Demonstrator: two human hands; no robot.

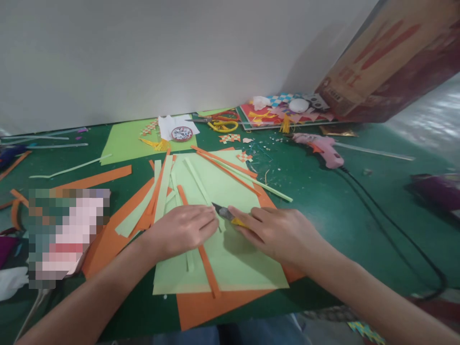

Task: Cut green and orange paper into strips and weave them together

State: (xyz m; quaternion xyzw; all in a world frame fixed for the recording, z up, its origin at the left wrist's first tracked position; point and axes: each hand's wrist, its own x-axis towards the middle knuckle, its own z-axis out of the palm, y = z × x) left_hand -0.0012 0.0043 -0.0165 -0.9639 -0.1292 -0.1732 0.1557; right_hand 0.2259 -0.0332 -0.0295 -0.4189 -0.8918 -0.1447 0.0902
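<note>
My right hand (276, 232) is closed round a yellow craft knife (237, 222), its dark blade pointing left toward my other hand. My left hand (187, 227) has its fingers bent and pressed together over an orange strip (208, 270) and a pale green strip (197, 179); what its fingertips pinch is hidden. Both hands are above a pale green sheet (247, 273), which lies over orange paper (201, 309). More orange and green strips fan out at the sheet's upper left, and several cross its upper right edge.
A pink glue gun (323, 149) with a black cable rests at the right. Scissors (223, 125), a round patterned piece (182, 133) and a tray of craft pieces (251, 122) stand at the back. A blurred phone-like object (68, 235) is at the left, a paper bag (381, 62) back right.
</note>
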